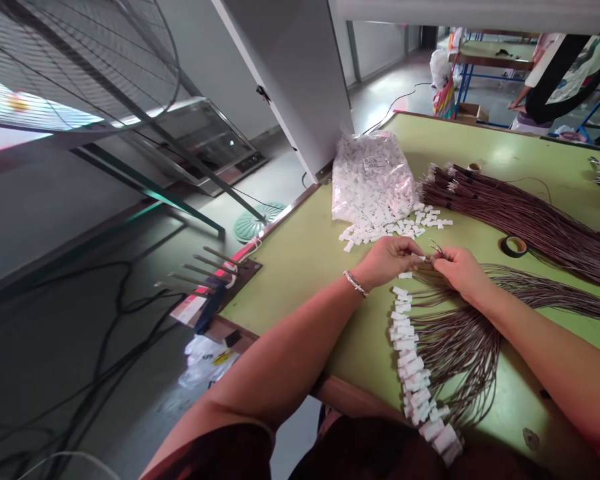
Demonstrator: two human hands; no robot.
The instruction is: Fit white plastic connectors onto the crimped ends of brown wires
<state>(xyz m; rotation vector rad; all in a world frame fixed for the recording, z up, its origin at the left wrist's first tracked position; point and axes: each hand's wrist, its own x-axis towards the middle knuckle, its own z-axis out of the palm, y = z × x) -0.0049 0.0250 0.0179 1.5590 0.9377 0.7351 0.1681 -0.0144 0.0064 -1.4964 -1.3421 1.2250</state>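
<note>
We're riding on the person's head, one wide view facing forward and down across the green tabletop (290, 287). Both hands sit close, towards three o'clock: left hand (391, 261), then right hand (463, 272) farther out. Dark clothing (375, 453) creeps in at five o'clock, right beneath the lens. The fan guard (105, 80) looms at ten; the gaze runs deepest at two, reaching a distant table (480, 50).

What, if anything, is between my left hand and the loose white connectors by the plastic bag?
Nothing visible: the loose white connectors lie just beyond your left hand, and the plastic bag sits behind them, not in the way.
</note>
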